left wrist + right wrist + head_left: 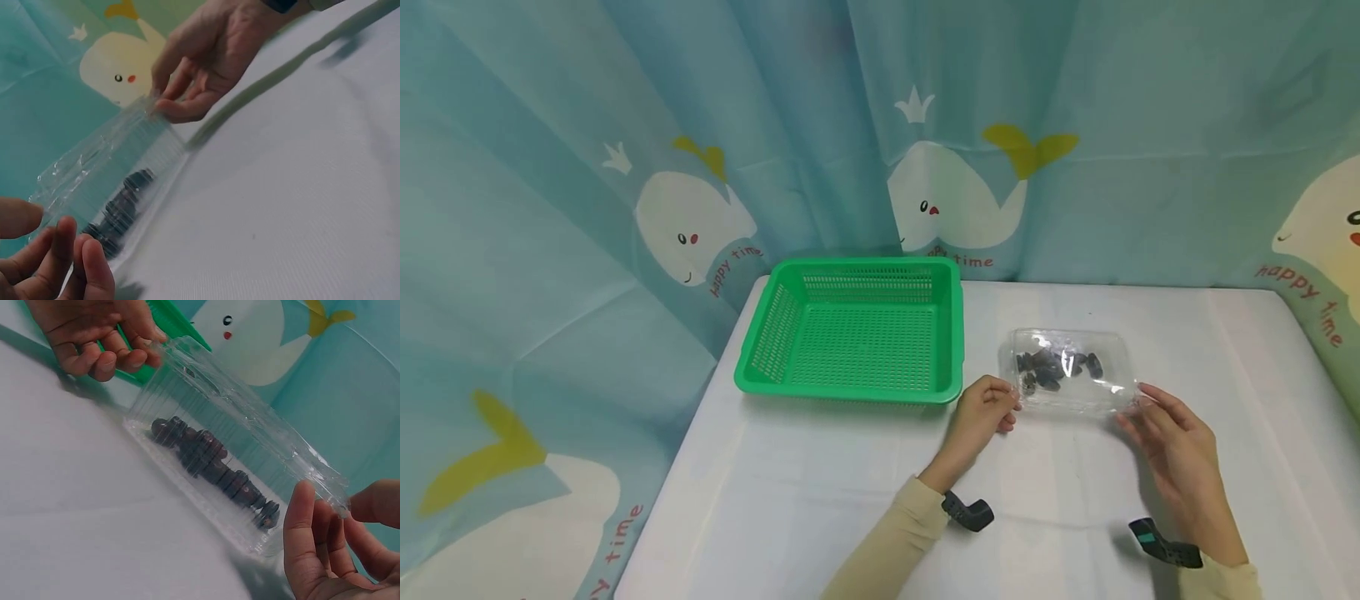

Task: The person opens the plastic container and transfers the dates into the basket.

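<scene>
Your left sleeve [887, 546] lies closest to the camera; with the box as the centre of the clock, it comes in from between 7 and 8 o'clock. Your basket [850, 393] sits at 9 o'clock on the white table [820, 492]. At 8 o'clock your left hand [983, 412] pinches the near-left corner of the clear box [1112, 367]. Dark pieces [1048, 364] lie inside, mostly towards its 9 o'clock end. At 4 o'clock your right hand [1180, 446] pinches the near-right corner between thumb and fingers.

Watch that left corner: a harder pull there than on the right could twist the box, since the plastic looks thin, and the pieces could roll to one end. If the lid [250, 417] springs up suddenly under uneven force, the box may jerk and spill. Both grips are on the near side, so lifting there could tip the contents towards 12 o'clock.

Your left wrist view shows the right fingertips at the rim, which the head view shows only from above, but it does not show the basket. Head view gives you the whole layout, though glare crosses the plastic. Only your right wrist view shows the ribbed wall clearly, with the pieces low against the base; whether the lid is latched, you cannot tell.
</scene>
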`<control>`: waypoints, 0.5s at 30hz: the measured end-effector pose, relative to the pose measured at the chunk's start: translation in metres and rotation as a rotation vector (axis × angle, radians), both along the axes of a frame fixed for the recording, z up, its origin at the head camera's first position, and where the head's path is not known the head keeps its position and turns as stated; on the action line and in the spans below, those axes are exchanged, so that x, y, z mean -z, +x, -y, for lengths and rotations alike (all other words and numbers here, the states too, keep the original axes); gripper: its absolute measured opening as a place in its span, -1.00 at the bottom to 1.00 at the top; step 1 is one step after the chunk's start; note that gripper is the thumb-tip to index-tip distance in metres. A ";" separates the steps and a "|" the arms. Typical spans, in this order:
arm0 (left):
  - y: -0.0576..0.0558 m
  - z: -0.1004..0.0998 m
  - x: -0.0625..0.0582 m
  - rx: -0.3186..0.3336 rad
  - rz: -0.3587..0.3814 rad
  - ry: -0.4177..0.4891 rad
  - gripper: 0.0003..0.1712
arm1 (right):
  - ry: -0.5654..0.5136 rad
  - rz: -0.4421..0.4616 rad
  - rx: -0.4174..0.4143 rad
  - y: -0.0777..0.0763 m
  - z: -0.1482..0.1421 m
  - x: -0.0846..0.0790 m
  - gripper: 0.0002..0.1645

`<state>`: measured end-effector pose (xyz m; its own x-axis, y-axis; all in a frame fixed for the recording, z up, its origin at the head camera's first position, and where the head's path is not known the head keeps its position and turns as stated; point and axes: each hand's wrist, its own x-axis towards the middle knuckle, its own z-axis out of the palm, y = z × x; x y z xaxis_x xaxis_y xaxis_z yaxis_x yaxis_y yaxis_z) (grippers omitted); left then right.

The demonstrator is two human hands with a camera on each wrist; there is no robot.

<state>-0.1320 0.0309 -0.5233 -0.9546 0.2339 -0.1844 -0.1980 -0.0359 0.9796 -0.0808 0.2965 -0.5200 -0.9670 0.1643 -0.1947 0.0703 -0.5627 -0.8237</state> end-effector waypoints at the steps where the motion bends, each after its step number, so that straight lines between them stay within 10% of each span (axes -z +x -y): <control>1: -0.001 -0.002 0.001 0.003 0.000 -0.002 -0.80 | -0.009 -0.002 0.000 0.000 -0.002 0.000 -0.66; 7: -0.006 -0.010 0.004 0.021 -0.073 -0.096 -0.81 | -0.061 -0.038 -0.027 -0.001 -0.012 0.003 -0.63; 15: -0.005 -0.017 -0.008 -0.024 -0.374 -0.542 -0.65 | -0.073 -0.072 -0.077 -0.002 -0.022 0.006 -0.61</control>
<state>-0.1372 0.0480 -0.5158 -0.9810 0.1790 0.0754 0.1542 0.4817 0.8626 -0.0827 0.3187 -0.5261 -0.9880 0.0773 -0.1334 0.0578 -0.6169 -0.7849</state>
